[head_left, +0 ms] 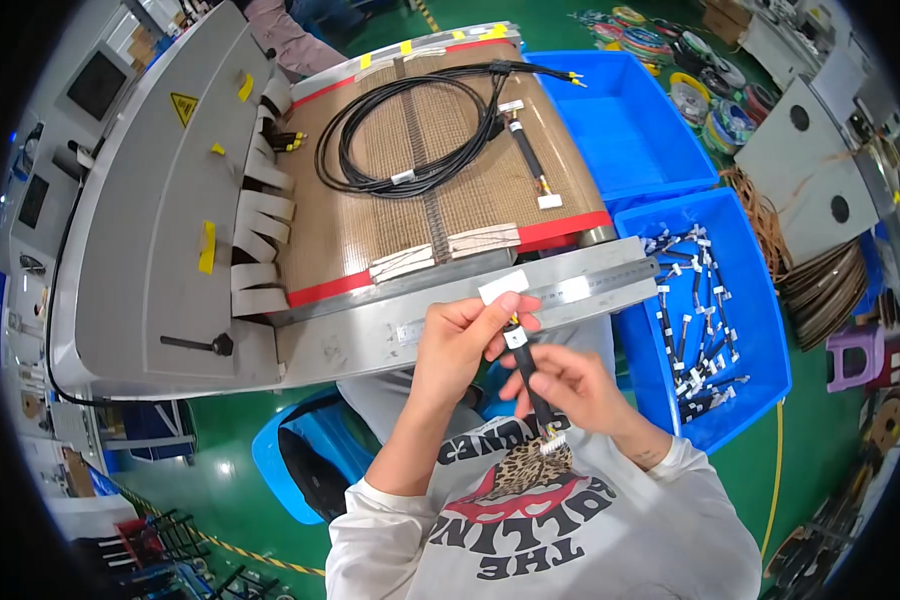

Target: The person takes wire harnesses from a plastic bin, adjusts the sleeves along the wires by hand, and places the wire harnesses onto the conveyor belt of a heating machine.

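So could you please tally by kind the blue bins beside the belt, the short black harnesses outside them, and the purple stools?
Blue bins: 2
Short black harnesses, one on the belt and one in the hands: 2
Purple stool: 1
Total: 5

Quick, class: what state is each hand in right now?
Left hand: closed, pinching the white end piece.
Right hand: curled at the black cable; grip unclear.

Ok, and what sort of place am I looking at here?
Probably a cable assembly workshop: a mesh belt with a coiled cable on it, a blue bin of short cables, and coloured coils further off.
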The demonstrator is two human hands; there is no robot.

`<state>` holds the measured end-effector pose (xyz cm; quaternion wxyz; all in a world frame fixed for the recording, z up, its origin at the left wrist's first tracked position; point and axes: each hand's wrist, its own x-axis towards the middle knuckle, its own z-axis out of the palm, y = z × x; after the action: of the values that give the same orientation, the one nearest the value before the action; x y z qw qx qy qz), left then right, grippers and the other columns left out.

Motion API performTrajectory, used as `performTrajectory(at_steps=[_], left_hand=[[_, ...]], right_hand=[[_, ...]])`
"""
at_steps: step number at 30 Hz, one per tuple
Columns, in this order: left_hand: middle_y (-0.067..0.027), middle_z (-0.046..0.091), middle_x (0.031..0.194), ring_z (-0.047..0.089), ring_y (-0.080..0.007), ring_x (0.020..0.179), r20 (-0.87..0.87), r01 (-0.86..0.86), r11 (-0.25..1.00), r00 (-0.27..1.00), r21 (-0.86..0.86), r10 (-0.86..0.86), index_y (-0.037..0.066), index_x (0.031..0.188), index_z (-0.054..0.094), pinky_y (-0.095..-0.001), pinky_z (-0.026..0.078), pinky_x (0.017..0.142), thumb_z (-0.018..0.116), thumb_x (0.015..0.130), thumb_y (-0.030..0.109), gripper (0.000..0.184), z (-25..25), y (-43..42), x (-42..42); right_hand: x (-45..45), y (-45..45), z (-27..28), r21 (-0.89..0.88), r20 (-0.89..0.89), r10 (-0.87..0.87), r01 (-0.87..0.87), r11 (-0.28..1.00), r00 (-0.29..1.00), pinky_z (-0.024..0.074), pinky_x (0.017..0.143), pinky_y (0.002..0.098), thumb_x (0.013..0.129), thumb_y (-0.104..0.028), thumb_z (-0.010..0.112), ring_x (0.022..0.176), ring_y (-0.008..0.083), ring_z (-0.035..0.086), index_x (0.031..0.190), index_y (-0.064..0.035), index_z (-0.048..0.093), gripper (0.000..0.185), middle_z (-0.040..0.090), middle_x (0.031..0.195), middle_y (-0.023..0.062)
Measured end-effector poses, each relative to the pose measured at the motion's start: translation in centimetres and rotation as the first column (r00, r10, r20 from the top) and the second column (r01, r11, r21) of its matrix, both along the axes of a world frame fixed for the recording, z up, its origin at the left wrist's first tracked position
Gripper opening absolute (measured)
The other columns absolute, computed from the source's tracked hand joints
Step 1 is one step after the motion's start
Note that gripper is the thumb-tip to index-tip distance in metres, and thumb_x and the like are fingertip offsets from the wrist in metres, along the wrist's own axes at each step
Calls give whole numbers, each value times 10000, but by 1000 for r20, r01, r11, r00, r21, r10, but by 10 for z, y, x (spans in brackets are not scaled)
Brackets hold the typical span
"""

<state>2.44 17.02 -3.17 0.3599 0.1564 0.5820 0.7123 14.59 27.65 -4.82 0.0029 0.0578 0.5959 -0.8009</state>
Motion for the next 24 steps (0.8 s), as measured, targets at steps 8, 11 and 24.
performTrajectory(at_steps=[8,11,24], left_hand=[[-123,639,813,459,-28,539,30,-8,1000,1000,29,7,-29,637,604,-168,371,458,557,830,206,308,-1,-7,3],[-115,635,781,435,-23,516,22,-20,999,1000,41,19,-38,672,614,-163,361,442,555,831,205,296,0,-6,3],[-79,618,669,342,-7,416,18,-13,998,1000,57,12,-63,858,624,-151,283,376,512,844,194,281,1,0,8]], right_hand=[[-17,-8,4,-92,69,-52,58,994,996,442,465,208,903,-173,401,510,117,566,985,59,526,276,621,777,134],[-15,-9,8,-91,61,-73,78,993,995,435,450,205,899,-153,410,495,109,560,998,62,527,264,624,796,135],[-10,-10,5,-38,0,-137,137,990,991,437,441,193,879,-90,438,502,95,557,949,67,571,218,622,817,95]])
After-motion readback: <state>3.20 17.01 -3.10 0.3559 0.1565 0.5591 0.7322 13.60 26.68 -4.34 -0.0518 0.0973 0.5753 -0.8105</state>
